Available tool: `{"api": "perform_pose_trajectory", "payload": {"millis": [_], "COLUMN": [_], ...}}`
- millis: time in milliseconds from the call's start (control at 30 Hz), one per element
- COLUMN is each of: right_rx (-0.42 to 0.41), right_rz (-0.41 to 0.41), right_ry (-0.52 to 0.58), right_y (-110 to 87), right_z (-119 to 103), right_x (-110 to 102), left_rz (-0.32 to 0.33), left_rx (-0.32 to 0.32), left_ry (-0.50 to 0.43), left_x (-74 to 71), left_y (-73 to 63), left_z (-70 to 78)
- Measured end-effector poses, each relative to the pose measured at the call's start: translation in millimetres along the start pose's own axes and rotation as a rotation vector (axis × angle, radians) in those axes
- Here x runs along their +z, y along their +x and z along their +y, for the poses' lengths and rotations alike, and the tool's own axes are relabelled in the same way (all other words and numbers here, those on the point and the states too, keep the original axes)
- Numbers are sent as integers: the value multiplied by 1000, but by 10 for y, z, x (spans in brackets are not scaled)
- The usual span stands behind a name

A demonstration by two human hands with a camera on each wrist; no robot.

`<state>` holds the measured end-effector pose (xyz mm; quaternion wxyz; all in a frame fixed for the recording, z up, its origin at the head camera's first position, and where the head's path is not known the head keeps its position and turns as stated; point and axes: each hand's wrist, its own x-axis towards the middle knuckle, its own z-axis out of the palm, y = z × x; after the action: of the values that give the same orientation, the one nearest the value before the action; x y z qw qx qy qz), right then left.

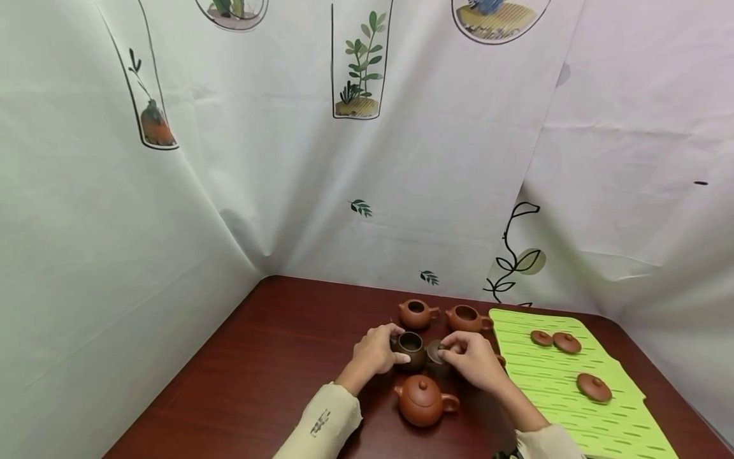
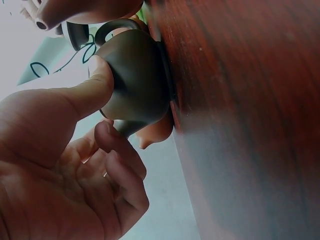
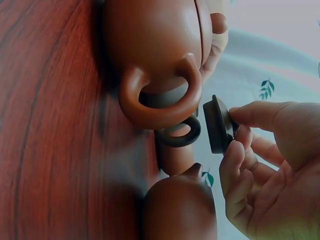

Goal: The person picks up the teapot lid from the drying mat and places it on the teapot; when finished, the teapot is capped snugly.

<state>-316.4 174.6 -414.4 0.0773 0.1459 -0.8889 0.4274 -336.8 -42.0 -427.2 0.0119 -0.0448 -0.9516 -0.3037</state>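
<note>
In the head view my left hand point(image 1: 375, 352) steadies a dark brown teapot point(image 2: 142, 80) without its lid, thumb against the near side and fingers round the spout side. The teapot stands upright on the table, its round mouth uncovered. My right hand point(image 1: 476, 362) pinches the knob of a dark lid point(image 3: 218, 125) between thumb and fingertips. This lid is held just right of the dark teapot's mouth, apart from it, and tilted in the right wrist view. In front of both hands sits a reddish-brown teapot point(image 1: 421, 408) with its lid on.
Behind the hands stand two lidless reddish-brown teapots, one at the left point(image 1: 418, 315) and one at the right point(image 1: 466, 320). Another teapot is mostly hidden behind my right hand. Three brown lids point(image 1: 594, 387) lie on a green mat point(image 1: 539, 389) at the right.
</note>
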Motion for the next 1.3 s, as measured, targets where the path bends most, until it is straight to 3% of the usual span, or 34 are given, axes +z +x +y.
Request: {"api": "perform_pose_trajectory", "payload": {"millis": [867,1300], "right_rx": [-88,-62], "right_rz": [-77,-90], "right_ry": [34,49], "right_y": [185,301], "right_z": [-117,-163], "right_x": [181,287], "left_rz": [3,-12], "left_rx": [2,-4], "left_ry": [25,11], "left_x": [2,-7], "left_y": [5,4], "left_z": [7,12]}}
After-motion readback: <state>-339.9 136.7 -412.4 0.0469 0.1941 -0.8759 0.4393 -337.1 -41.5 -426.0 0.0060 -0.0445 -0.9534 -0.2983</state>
